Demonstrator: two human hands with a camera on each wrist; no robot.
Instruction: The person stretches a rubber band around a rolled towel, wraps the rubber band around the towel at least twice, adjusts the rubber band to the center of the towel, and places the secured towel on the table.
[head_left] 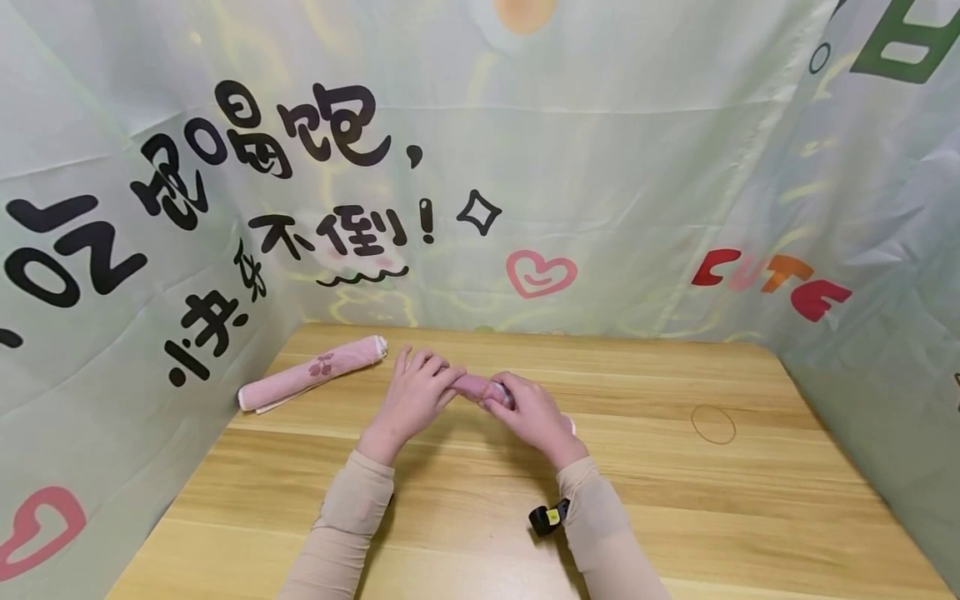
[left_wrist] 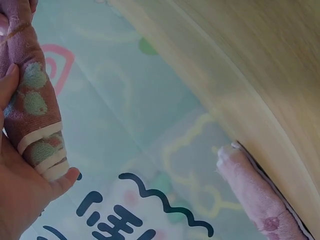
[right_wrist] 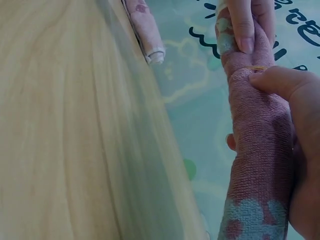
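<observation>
A rolled mauve towel [head_left: 480,387] with pale green flowers lies across the wooden table [head_left: 675,500], held at both ends. My left hand [head_left: 415,396] grips its left end; the left wrist view shows that rolled towel [left_wrist: 31,105] lying in the palm with white stripes at its tip. My right hand [head_left: 528,410] grips the right part, and in the right wrist view its thumb presses on the towel [right_wrist: 260,145] near a thin rubber band [right_wrist: 259,67]. Fingers of the left hand [right_wrist: 245,22] pinch the far end there.
A second rolled towel [head_left: 311,372], light pink with a flower print, lies at the table's back left by the cloth wall [head_left: 112,275]; it also shows in both wrist views [left_wrist: 255,197] [right_wrist: 145,27]. Printed cloth walls enclose three sides. A black wrist-camera strap [head_left: 546,517] shows.
</observation>
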